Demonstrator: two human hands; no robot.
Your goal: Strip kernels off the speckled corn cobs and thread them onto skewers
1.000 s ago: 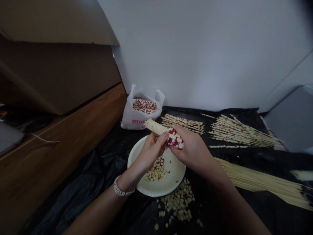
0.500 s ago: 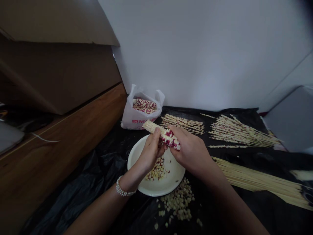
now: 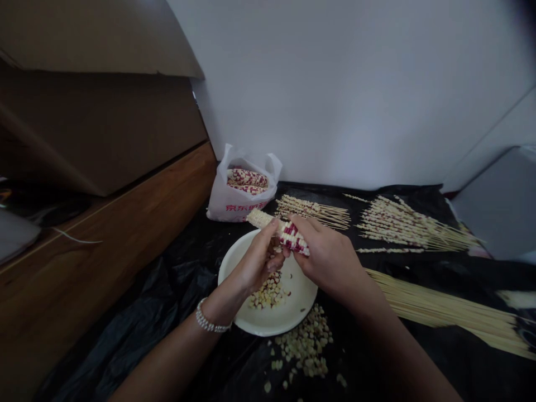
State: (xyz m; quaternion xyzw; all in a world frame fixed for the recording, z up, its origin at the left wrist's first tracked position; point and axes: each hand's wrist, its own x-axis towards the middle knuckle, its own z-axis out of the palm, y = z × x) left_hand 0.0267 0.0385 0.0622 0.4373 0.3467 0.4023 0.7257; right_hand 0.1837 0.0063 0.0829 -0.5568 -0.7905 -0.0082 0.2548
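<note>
A corn cob (image 3: 288,233) with red and white kernels, part stripped bare at its far end, is held over a white plate (image 3: 234,262). My right hand (image 3: 330,259) grips the cob's near end. My left hand (image 3: 257,262), with a bead bracelet at the wrist, pinches the cob's middle with thumb and fingers. Loose kernels (image 3: 268,290) lie in the plate.
More kernels (image 3: 304,346) are scattered on the black plastic sheet before the plate. A white bag of corn cobs (image 3: 243,187) stands at the back. Skewers threaded with kernels (image 3: 402,226) and bare bamboo skewers (image 3: 444,307) lie right. A wooden panel (image 3: 104,240) and cardboard box (image 3: 96,111) flank the left.
The left hand's fingers have shifted along the cob, working at the kernels. The cob has tilted and dropped slightly toward the plate. The right hand keeps its grip.
</note>
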